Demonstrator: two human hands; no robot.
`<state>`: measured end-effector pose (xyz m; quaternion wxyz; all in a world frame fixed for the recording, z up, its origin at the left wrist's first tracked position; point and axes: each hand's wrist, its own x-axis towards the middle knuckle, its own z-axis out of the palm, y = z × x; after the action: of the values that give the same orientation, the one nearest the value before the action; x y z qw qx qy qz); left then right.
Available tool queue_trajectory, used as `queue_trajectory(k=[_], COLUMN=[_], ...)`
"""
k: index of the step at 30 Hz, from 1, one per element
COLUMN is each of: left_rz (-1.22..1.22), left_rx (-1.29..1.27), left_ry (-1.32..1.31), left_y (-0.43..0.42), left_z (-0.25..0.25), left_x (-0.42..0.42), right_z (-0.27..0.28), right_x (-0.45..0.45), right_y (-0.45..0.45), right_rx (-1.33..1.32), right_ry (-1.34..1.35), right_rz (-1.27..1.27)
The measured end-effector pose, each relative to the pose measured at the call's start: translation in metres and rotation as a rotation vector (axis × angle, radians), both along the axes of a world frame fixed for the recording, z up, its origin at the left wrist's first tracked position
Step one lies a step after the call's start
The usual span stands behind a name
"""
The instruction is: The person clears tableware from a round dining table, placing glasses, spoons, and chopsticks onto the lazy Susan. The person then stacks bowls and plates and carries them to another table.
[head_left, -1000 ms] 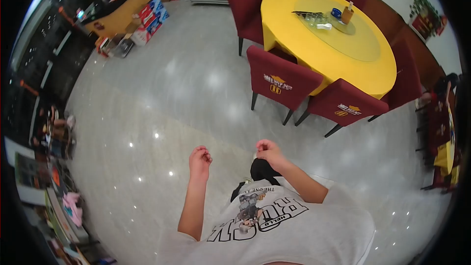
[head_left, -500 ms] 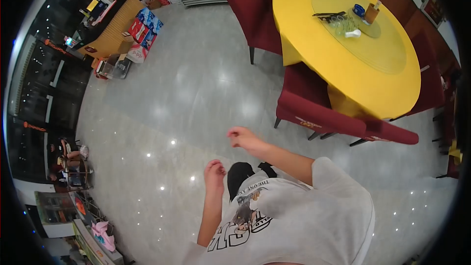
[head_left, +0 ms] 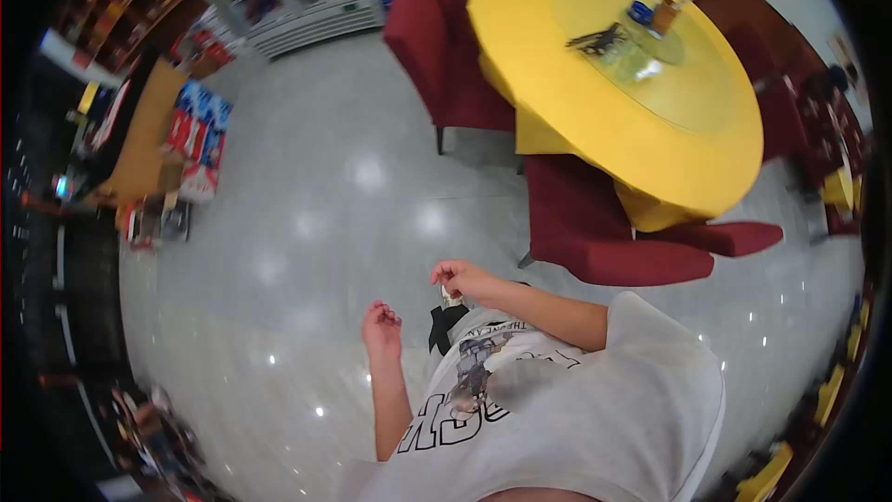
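My left hand [head_left: 381, 325] is held up in front of my body above the floor, its fingers loosely curled and a little apart with nothing visible in them. To its right, my right hand [head_left: 453, 279] hangs over the floor with half-bent fingers, and I see nothing held there either. Just under the right hand shows a small pale patch [head_left: 450, 297] that I cannot make out. My white printed T-shirt [head_left: 595, 400] fills the lower part of the view. Neither hand touches furniture; a dark red chair [head_left: 595, 223] is the nearest piece.
A round table with a yellow cloth [head_left: 548, 102] stands ahead right, with a glass turntable [head_left: 706, 102] and tableware on it. Another red chair [head_left: 465, 74] is beside it. A glass-door fridge [head_left: 316, 33], a counter [head_left: 139, 139] and stacked boxes [head_left: 200, 135] line the far left.
The view has turned left and moved forward: fridge, counter and boxes appear larger, the near chair lower. My left hand has shifted slightly left. Both hands stay raised and loosely curled.
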<state>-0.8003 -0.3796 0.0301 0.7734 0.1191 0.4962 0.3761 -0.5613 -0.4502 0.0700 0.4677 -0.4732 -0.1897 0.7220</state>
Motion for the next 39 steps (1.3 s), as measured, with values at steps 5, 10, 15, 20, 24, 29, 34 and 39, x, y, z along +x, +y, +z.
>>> queue_trajectory(k=[5,10,15,20,24,29,34,39], left_rz=[-0.336,-0.620,-0.834,-1.206,-1.367,-1.375,-1.510,-1.502], left_rx=[0.158,0.376,0.406,0.524,0.662,0.881,1.218,1.638], left_ry=[0.271,0.259,0.160,0.172,0.206,0.365,0.333,0.352], left_y=[0.132,0.204,0.206,0.175,0.192,0.229,0.244,0.251], left_z=[0.014,0.064,0.058,0.070,0.057,-0.006,-0.036,-0.045], left_x=[0.070,0.213,0.352,0.449,0.499,0.571,0.704,0.824], right_z=[0.014,0.009,-0.005,-0.032,-0.034,-0.038,-0.061,-0.094], right_x=[0.058,0.125,0.208,0.281,0.333,0.386,0.448,0.528], right_y=[0.032,0.043,0.064,0.083,0.090,0.103,0.135,0.161], right_rx=[0.049,-0.064,-0.045,-0.040,-0.119,-0.255,-0.410,-0.644], right_ry=[0.014,0.037,0.142,0.192,0.111,0.003,-0.411,-1.088], right_rz=[-0.408,-0.728,-0.995,-1.245,-1.292,-1.384,-1.420,-1.265])
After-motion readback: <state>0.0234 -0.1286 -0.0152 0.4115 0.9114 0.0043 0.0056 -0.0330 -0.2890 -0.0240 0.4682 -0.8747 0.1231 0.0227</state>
